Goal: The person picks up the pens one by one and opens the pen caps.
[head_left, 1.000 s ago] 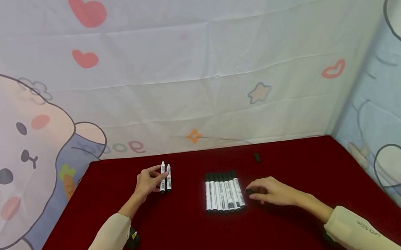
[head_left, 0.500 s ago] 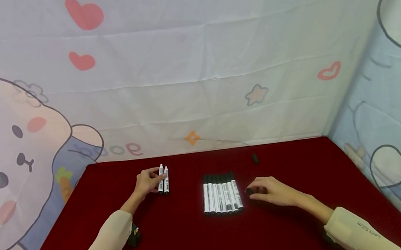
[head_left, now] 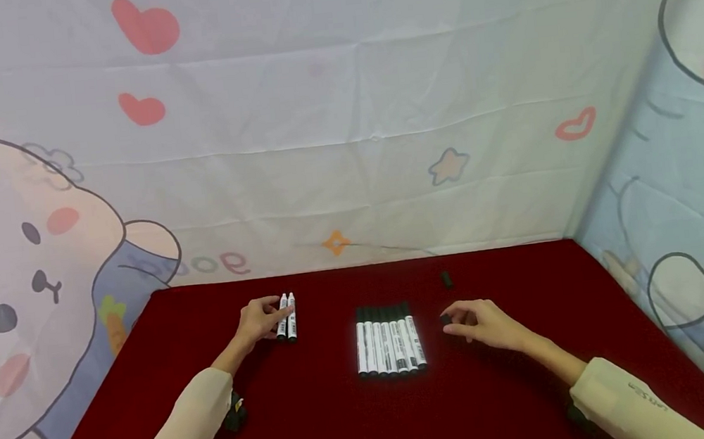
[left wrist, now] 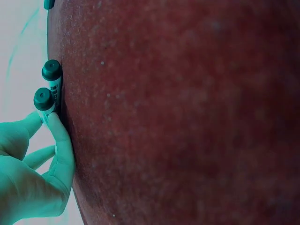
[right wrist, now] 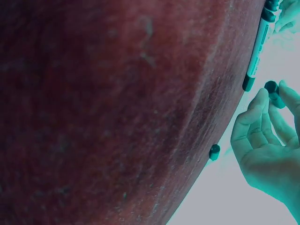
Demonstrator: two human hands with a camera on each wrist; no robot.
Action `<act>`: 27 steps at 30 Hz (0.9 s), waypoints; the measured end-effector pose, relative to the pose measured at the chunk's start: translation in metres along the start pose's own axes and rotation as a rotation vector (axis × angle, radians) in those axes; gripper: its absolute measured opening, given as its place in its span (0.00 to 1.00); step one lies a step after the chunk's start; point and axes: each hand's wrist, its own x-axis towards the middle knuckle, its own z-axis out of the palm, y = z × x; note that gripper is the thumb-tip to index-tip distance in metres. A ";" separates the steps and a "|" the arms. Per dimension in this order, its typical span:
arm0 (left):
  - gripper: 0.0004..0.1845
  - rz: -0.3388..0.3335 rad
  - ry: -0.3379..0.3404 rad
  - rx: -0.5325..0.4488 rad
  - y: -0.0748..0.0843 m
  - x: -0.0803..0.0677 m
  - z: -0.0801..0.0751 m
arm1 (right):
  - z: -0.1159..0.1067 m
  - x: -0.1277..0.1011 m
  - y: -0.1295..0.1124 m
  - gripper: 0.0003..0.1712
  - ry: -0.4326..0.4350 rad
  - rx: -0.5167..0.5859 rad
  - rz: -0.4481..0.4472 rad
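Note:
At the table's left, my left hand (head_left: 263, 320) pinches an uncapped white marker (head_left: 282, 318). A second uncapped marker (head_left: 291, 318) lies right beside it, their tips level. The left wrist view shows the dark ends of the held marker (left wrist: 44, 99) and its neighbour (left wrist: 52, 70), with thumb and fingers at the nearer one. Right of the middle, my right hand (head_left: 484, 323) holds a black marker cap (head_left: 445, 319) between thumb and fingertips; the cap (right wrist: 274, 93) also shows in the right wrist view.
Several capped white markers (head_left: 390, 346) lie side by side in a row mid-table, black caps away from me. Another loose black cap (head_left: 446, 280) lies behind my right hand. The red table cloth (head_left: 347, 432) runs back to a printed fabric backdrop (head_left: 316, 110).
The marker in my left hand has slid slightly toward me, bringing its tip level with its neighbour. My right hand has moved a little right and away from me, still holding the cap.

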 end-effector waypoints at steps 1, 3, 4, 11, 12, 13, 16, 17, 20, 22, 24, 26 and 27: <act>0.32 -0.005 0.001 -0.005 0.000 0.000 0.000 | -0.001 0.000 0.001 0.18 0.009 0.002 0.014; 0.32 -0.013 0.005 -0.013 0.001 -0.001 -0.001 | -0.002 0.000 0.003 0.19 0.031 0.001 0.039; 0.31 -0.015 0.009 -0.017 0.001 -0.001 -0.001 | -0.002 0.001 0.004 0.19 0.047 -0.001 0.055; 0.29 0.004 0.018 -0.013 0.008 -0.004 -0.003 | -0.007 0.004 0.009 0.20 0.137 -0.023 0.111; 0.28 0.014 0.020 -0.011 0.011 -0.006 -0.003 | -0.009 0.004 0.009 0.20 0.142 -0.026 0.111; 0.28 0.026 0.023 -0.013 0.014 -0.007 -0.004 | -0.010 0.005 0.009 0.20 0.149 -0.033 0.114; 0.26 0.089 0.037 0.003 0.022 -0.010 -0.003 | -0.013 0.005 0.011 0.20 0.171 -0.048 0.124; 0.26 0.109 0.042 0.003 0.025 -0.011 -0.002 | -0.014 0.006 0.012 0.20 0.178 -0.054 0.127; 0.25 0.175 0.038 0.004 0.033 -0.013 0.002 | -0.017 0.006 0.015 0.21 0.201 -0.066 0.141; 0.24 0.214 0.021 -0.005 0.037 -0.016 0.005 | -0.018 0.006 0.017 0.22 0.218 -0.070 0.151; 0.24 0.240 -0.005 -0.012 0.041 -0.018 0.008 | -0.019 0.006 0.019 0.22 0.231 -0.077 0.158; 0.24 0.254 -0.030 -0.017 0.044 -0.021 0.012 | -0.020 0.006 0.022 0.22 0.241 -0.081 0.164; 0.24 0.258 -0.039 -0.016 0.045 -0.022 0.014 | -0.021 0.006 0.023 0.22 0.245 -0.084 0.165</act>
